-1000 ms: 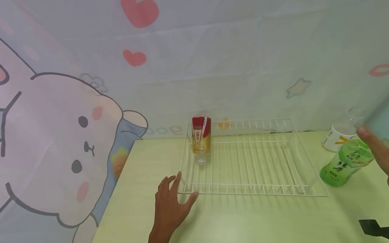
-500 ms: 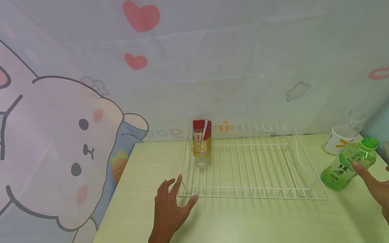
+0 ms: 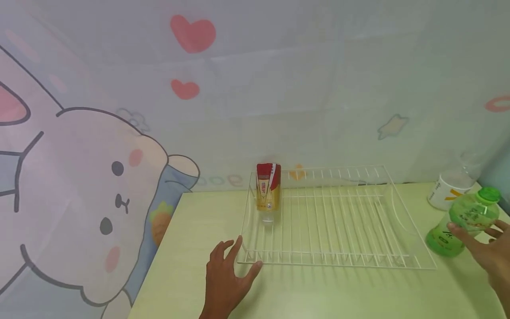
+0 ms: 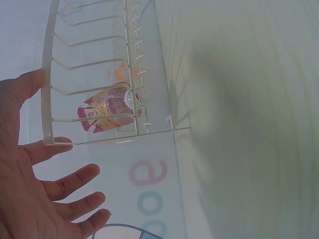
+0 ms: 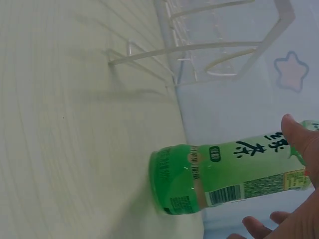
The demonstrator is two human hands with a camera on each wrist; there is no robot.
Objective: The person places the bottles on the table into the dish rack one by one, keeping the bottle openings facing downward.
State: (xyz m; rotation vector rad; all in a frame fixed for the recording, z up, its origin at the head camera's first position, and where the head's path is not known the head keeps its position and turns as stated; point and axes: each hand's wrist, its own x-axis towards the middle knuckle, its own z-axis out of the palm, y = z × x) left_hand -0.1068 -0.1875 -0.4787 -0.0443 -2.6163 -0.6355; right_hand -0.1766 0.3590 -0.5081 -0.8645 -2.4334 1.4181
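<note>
My left hand touches the front left corner of a white wire dish rack with thumb and index finger, the other fingers spread. In the left wrist view, that thumb meets the rack's rail. A small bottle with a red and gold label sits at the rack's left end, its clear neck pointing down. My right hand is at a green tea bottle standing right of the rack. Its thumb overlaps the label; in the right wrist view, the other fingertips show apart from the bottle.
Behind the green bottle stands a clear bottle with a white label, near the wall. A pale yellow-green table carries everything. The back wall is covered by a cloth printed with hearts and a rabbit.
My right hand has come down and inward from the right edge to the green bottle, uncovering its cap. The left hand keeps its place at the rack's corner. The view has tilted up slightly.
</note>
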